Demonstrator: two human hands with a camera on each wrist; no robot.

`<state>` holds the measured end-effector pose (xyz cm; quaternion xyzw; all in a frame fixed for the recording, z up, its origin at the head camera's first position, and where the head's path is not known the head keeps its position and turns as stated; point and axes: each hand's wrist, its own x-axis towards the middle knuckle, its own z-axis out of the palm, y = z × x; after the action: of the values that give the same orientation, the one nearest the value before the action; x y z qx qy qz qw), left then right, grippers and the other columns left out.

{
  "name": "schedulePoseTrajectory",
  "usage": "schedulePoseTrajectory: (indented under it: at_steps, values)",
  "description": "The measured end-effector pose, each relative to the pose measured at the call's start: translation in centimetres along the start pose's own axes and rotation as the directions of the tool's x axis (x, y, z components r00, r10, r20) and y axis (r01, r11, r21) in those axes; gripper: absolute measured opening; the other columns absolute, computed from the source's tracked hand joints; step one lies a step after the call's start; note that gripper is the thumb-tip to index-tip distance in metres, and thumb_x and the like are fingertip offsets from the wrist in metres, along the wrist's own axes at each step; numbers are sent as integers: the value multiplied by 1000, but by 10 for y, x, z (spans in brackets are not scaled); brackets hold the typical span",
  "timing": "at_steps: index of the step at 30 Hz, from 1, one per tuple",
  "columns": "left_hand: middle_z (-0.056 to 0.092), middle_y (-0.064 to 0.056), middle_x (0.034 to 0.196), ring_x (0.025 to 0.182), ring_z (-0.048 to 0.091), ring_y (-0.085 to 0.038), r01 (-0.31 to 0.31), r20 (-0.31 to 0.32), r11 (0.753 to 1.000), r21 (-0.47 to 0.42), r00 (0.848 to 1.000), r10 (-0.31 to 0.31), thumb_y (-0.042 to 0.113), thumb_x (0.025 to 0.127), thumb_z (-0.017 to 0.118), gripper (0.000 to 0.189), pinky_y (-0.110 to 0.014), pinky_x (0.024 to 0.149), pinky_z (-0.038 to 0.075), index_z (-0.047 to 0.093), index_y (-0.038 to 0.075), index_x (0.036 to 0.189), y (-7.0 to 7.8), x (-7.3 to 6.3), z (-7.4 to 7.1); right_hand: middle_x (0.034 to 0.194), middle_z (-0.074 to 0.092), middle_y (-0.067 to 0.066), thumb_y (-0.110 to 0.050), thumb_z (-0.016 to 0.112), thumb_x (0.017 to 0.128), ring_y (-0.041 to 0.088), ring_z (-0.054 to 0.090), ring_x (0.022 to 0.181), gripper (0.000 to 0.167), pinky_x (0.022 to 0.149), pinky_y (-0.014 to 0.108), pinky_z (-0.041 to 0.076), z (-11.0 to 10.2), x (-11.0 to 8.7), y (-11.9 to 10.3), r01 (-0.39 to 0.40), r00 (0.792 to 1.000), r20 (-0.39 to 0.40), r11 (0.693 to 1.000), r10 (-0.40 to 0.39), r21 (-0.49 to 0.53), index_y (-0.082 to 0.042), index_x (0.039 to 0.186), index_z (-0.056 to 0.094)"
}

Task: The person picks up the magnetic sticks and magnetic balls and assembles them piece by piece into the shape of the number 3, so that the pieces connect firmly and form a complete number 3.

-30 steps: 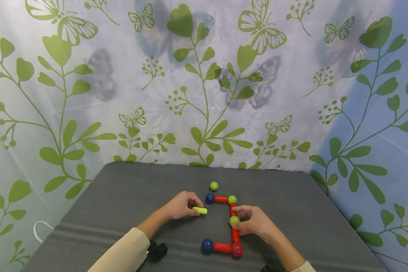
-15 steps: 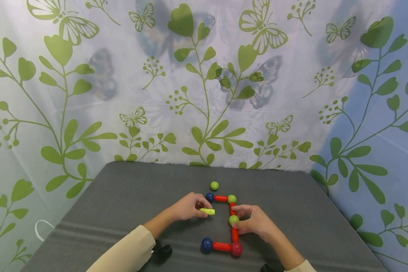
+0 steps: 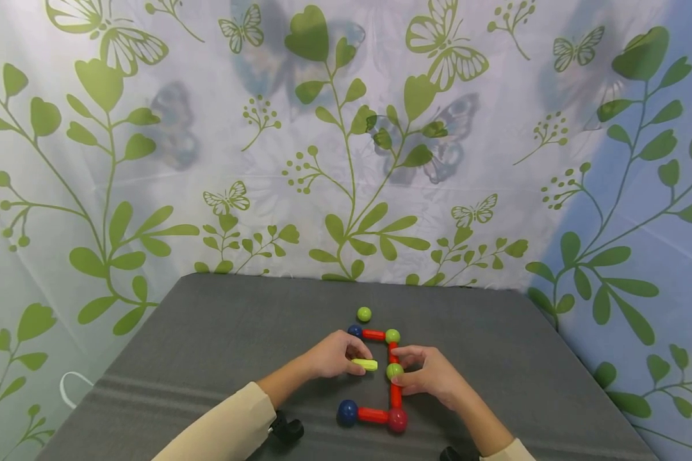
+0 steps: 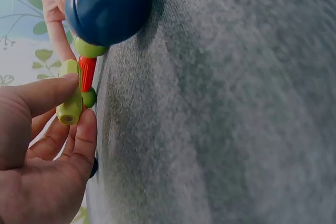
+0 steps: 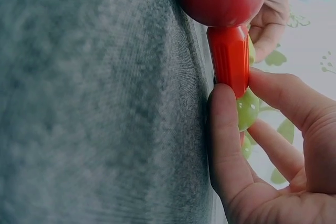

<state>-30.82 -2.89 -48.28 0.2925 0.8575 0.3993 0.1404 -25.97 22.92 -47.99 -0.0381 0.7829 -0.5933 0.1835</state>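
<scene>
My left hand (image 3: 337, 355) pinches a short yellow-green rod (image 3: 366, 364) between thumb and fingers; its end shows a small round recess in the left wrist view. The rod points toward a green ball (image 3: 395, 371), short of touching it. My right hand (image 3: 429, 372) holds that ball and the joint about it, thumb on the near side. Red rods (image 3: 396, 396) join the ball to a red ball (image 3: 397, 420) in front and another green ball (image 3: 393, 335) behind. From these corners, red rods run left to a near blue ball (image 3: 348, 413) and a far blue ball (image 3: 354, 331).
One loose green ball (image 3: 364, 314) lies behind the far blue ball. Grey cloth covers the table (image 3: 254, 307). A curtain (image 3: 346, 160) printed with leaves and butterflies hangs behind it. A white loop (image 3: 63, 390) shows beyond the left edge.
My left hand has moved right and slightly nearer with the yellow-green rod, closing on the middle green ball. The right hand keeps its hold, and the joined shape has shifted very slightly.
</scene>
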Motion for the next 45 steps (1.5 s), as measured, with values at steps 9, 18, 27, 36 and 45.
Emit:
schedulePoseTrajectory:
  at_steps: [9, 18, 27, 36, 45]
  values:
    - [71, 12, 89, 79, 63, -3, -1, 30, 1000, 11, 1000, 1, 12, 84, 85, 19, -21, 74, 54, 78, 20, 99, 9, 5, 8, 118, 62, 22, -3, 84, 82, 24, 73, 87, 65, 77, 43, 63, 0, 0, -2, 9, 1000, 14, 1000, -9, -2, 3, 140, 57]
    - [71, 10, 87, 78, 63, -5, 25, 17, 1000, 16, 1000, -26, 10, 82, 85, 18, -22, 71, 53, 78, 19, 96, 11, 8, 13, 116, 63, 20, -4, 83, 82, 23, 73, 87, 64, 78, 42, 63, -2, 3, -2, 18, 999, 34, 1000, -17, -4, 3, 140, 57]
    - [71, 11, 88, 80, 63, -4, 27, 3, 999, 17, 1000, -27, 10, 83, 85, 18, -22, 75, 53, 78, 20, 96, 10, 8, 13, 117, 64, 20, -6, 83, 83, 22, 72, 86, 63, 77, 40, 63, -3, 5, -3, 29, 999, 39, 999, -28, -23, 3, 140, 58]
    - [71, 11, 89, 81, 62, -3, 18, -7, 1000, 21, 1000, -18, 11, 83, 85, 18, -22, 76, 52, 78, 20, 97, 8, 9, 14, 119, 62, 21, -5, 82, 83, 22, 72, 88, 63, 79, 41, 63, -2, 5, -3, 25, 999, 38, 1000, -24, -18, 3, 140, 57]
    - [72, 10, 92, 82, 63, -2, -2, -12, 1000, -2, 1000, 2, 11, 84, 85, 18, -22, 78, 53, 78, 18, 99, 5, 9, 13, 121, 62, 21, -5, 83, 83, 22, 72, 88, 63, 79, 41, 63, -3, 7, -2, 20, 999, 33, 1000, -20, -17, 2, 140, 58]
